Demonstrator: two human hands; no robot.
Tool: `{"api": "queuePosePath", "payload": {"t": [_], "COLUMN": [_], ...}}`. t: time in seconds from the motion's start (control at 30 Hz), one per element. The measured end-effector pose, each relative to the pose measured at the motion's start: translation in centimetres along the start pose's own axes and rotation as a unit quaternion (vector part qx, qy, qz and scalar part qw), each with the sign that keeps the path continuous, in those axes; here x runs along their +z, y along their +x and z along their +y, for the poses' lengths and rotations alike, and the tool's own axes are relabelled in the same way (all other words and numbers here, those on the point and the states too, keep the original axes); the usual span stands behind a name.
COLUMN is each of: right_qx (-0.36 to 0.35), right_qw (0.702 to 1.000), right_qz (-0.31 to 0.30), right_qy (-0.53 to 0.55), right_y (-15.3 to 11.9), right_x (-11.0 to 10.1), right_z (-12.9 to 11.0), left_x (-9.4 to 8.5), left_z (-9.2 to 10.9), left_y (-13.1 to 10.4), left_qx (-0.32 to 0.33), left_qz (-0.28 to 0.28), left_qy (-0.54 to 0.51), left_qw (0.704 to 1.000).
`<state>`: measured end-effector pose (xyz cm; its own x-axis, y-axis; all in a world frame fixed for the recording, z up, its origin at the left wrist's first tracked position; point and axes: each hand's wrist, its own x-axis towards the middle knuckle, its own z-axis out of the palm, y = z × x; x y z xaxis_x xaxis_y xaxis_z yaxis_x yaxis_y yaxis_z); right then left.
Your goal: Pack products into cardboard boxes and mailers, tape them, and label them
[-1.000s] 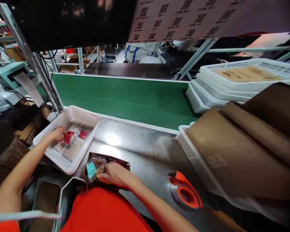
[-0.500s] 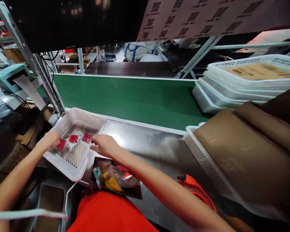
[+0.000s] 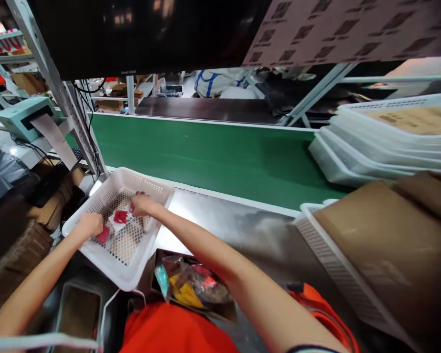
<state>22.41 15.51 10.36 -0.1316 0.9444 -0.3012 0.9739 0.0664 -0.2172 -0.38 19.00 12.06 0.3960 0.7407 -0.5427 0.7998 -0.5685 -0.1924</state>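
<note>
A white perforated plastic basket (image 3: 127, 277) sits on the metal bench, with several small clear bags of red items inside. My left hand (image 3: 90, 225) reaches over its left side, fingers closed on the edge of one red packet (image 3: 103, 235). Between my hands a second red packet (image 3: 120, 216) lies on the mesh bottom, a white label beside it. My right hand (image 3: 142, 203) is inside the basket towards the far right, its fingers bent down onto a third red packet (image 3: 132, 208), which they mostly cover. Whether they pinch it is hard to see.
An open carton (image 3: 191, 289) of colourful bagged goods stands close to my body. Beyond the bench runs a green conveyor belt (image 3: 206, 152). White baskets (image 3: 385, 147) are stacked at right, near a brown carton (image 3: 389, 245). A monitor (image 3: 150, 39) hangs overhead; a label printer (image 3: 25, 117) stands left.
My right hand has moved from the basket's right rim inward, onto the rightmost red packet. My left hand stays at the left packet. The whole view has shifted slightly.
</note>
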Motion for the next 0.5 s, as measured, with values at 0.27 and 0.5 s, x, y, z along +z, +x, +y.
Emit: {"api": "queuePosePath", "payload": {"t": [0.27, 0.5], "right_qx": [-0.136, -0.100], "right_qw": [0.990, 0.987], "right_qz": [0.047, 0.101], "right_qy": [-0.010, 0.074], "right_y": [0.5, 0.4], "right_x": [3.9, 1.4], "right_z": [-5.5, -2.0], "left_x": [-5.9, -5.3], "left_z": [-2.7, -0.9], "left_y": [-4.4, -9.3], "left_qx": [-0.051, -0.069], "left_qz": [0.149, 0.349], "left_qy": [-0.079, -0.199], "left_qw": [0.984, 0.913]}}
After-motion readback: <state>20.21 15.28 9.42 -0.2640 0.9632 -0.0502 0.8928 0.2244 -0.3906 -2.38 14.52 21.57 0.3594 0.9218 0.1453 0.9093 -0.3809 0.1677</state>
